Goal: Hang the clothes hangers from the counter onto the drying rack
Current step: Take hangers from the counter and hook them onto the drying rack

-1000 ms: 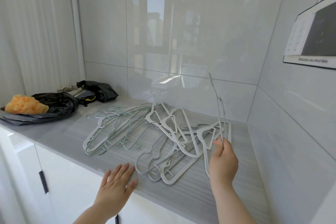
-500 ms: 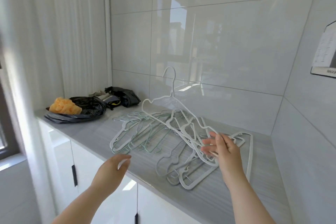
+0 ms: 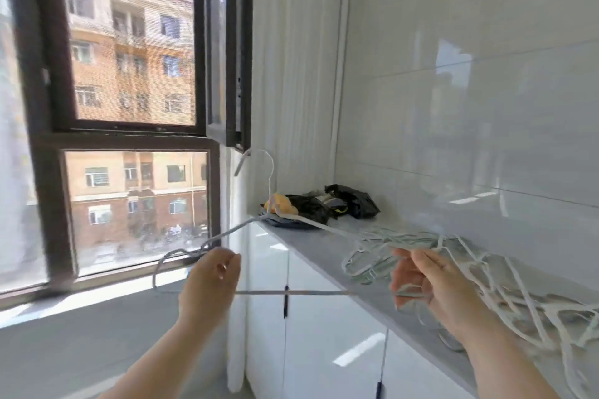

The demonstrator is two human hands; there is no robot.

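My right hand (image 3: 434, 291) clamps the right end of one hanger (image 3: 311, 293), which hangs in the air level between my hands, clear of the counter (image 3: 327, 256). My left hand (image 3: 207, 282) curls at its other end; I cannot tell if it truly grips. No rack is in view, so I'd keep the hook up and carry it flat. The window (image 3: 129, 136) frame juts out just past the hook and could snag it. The pile (image 3: 486, 269) lies beyond my right hand, with black bags (image 3: 350, 201) farther off.
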